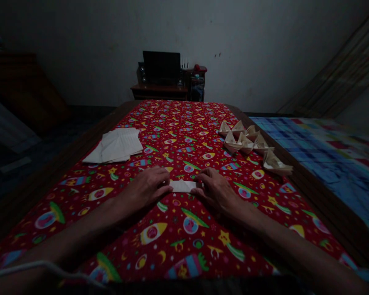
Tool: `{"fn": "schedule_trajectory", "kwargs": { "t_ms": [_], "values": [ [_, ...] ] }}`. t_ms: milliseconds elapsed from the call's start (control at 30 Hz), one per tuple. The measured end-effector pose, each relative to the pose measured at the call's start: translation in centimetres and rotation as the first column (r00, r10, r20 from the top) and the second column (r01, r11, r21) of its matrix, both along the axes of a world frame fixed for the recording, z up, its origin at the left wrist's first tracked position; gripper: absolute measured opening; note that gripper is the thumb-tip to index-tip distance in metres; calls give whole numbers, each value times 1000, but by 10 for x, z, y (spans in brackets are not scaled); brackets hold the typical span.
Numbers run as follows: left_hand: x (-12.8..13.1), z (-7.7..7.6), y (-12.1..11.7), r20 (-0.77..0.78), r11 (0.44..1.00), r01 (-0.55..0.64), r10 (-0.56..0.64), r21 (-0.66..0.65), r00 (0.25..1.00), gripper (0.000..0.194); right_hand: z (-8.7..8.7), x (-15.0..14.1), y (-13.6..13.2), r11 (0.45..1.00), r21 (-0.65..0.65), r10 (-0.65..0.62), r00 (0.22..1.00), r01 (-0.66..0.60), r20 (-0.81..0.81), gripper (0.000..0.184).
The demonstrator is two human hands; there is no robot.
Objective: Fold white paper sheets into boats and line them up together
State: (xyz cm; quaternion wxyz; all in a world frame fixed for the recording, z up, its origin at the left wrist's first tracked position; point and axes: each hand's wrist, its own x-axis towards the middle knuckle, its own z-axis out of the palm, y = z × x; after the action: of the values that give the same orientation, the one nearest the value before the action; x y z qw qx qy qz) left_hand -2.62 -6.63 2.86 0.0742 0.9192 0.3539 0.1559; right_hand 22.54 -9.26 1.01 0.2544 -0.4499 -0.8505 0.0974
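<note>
A small folded strip of white paper (182,187) lies flat on the red patterned cloth (184,159), straight in front of me. My left hand (153,182) grips its left end between thumb and fingers. At the right end, my right hand (213,186) pinches the paper in the same way. Only the middle of the strip shows between the hands, with a slightly peaked upper edge. Beyond my left hand rests a stack of white paper sheets (119,143). Several folded paper boats (244,141) stand in a group beyond my right hand.
A dark wooden table edge (335,209) runs along the right. A white cable (46,264) crosses the lower left near my forearm. At the far end stands a small desk (160,91) with a dark monitor (162,63). A checked blue bedspread (310,151) lies to the right.
</note>
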Motion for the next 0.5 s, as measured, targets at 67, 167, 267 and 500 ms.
{"fn": "schedule_trajectory", "kwargs": {
  "t_ms": [67,167,267,500],
  "values": [
    [3,3,2,-16,1000,-19,18,-19,1000,18,-3,0,2,1000,-4,15,1000,-15,18,17],
    [5,5,3,3,996,-39,39,-78,999,21,-5,3,4,999,-41,19,1000,-19,0,17],
    [4,4,6,-5,987,-68,68,-143,998,22,-3,5,5,996,-62,57,998,-58,-17,16],
    [3,5,11,109,944,-71,111,-322,988,30,4,5,4,987,-17,159,986,-161,-58,9]
  ]
}}
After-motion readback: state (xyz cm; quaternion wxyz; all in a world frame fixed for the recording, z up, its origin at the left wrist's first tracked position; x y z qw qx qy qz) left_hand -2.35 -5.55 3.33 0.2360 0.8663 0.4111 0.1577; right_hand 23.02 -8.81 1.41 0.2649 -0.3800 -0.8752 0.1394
